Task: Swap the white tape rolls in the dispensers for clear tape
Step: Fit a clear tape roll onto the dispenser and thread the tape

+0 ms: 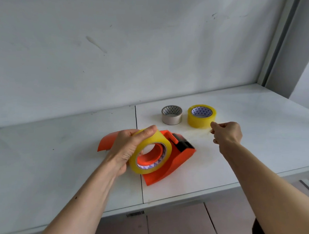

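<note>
An orange tape dispenser (172,162) lies on its side on the white table (62,157). A clear, yellowish tape roll (151,143) sits around the dispenser's orange hub, and my left hand (128,148) grips this roll from above and behind. My right hand (226,132) pinches a thin strip of clear tape pulled out from the roll toward the right. Behind them, a white-grey tape roll (172,118) and a second clear yellowish roll (202,118) stand flat on the table. An orange piece (107,140) shows behind my left hand; I cannot tell what it belongs to.
A white wall (128,46) rises close behind the table. The table's front edge (172,200) runs below the dispenser, with cabinet fronts underneath. A seam in the tabletop (136,117) runs front to back just left of the rolls.
</note>
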The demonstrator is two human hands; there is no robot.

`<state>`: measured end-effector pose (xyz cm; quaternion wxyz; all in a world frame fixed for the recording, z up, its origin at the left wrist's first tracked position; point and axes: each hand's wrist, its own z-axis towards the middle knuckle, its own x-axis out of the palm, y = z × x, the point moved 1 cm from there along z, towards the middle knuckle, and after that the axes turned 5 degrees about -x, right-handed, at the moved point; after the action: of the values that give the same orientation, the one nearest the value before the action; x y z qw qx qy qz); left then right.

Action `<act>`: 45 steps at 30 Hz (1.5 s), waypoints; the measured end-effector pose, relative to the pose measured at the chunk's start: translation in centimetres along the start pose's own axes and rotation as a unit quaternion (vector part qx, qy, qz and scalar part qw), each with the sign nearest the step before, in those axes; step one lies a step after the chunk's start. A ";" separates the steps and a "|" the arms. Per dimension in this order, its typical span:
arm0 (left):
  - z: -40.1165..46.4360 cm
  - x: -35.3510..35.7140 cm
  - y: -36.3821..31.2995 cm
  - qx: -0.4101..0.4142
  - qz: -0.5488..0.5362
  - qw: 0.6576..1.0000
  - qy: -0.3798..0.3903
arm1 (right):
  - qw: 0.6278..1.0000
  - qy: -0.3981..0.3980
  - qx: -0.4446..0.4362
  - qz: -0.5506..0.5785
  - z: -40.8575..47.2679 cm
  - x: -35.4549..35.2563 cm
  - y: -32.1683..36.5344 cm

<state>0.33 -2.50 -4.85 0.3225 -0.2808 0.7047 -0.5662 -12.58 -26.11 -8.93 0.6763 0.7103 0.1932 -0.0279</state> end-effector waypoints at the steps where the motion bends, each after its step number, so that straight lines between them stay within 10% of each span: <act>1: 0.1 -0.2 -0.1 -0.003 -0.032 0.999 -0.011 | 1.000 0.004 -0.005 -0.004 -0.2 0.0 -0.1; 10: 0.8 0.4 -0.5 -0.015 -0.320 0.943 -0.087 | 0.951 0.133 0.148 0.236 -3.5 2.5 1.2; 22: 1.7 2.0 0.4 -0.048 -0.409 0.898 -0.153 | 0.842 0.310 0.242 0.370 -8.6 5.8 3.1; 33: 2.2 4.1 0.9 -0.053 -0.416 0.900 -0.122 | 0.890 0.266 0.179 0.325 -10.1 5.5 3.3; 45: 1.3 6.8 2.3 -0.119 -0.421 0.895 -0.080 | 0.859 0.287 0.174 0.386 -10.7 6.1 3.2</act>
<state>-3.06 -8.03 -8.20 0.0734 -0.6323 0.5544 -0.5362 -8.31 -14.27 -6.89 0.4129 0.8107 0.0805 0.4073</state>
